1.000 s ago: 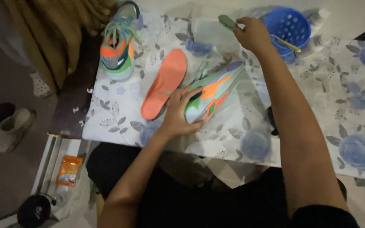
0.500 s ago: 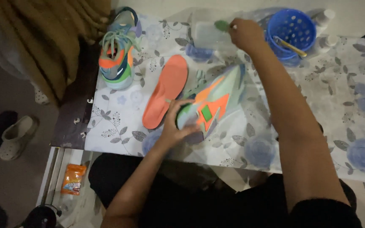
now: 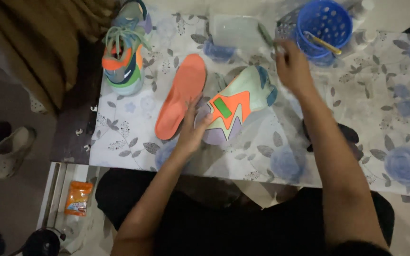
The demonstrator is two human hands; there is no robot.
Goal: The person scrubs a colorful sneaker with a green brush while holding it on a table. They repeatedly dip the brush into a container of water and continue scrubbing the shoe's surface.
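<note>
My left hand grips a multicoloured sneaker by its heel, turned so the mint, orange and green sole faces up, at the middle of the table. An orange insole lies flat just left of it. My right hand is raised beyond the sneaker's toe and holds a green-handled brush, blurred by motion, near a clear plastic tub. The matching second sneaker stands upright at the table's far left.
A blue perforated basket with a stick in it stands at the back right. A floral cloth covers the table. Brown curtain at far left; a pale shoe and an orange packet lie on the floor.
The sneaker has been rolled from its side to sole-up under my left hand. My right hand has drawn back from the basket area toward the sneaker with the brush.
</note>
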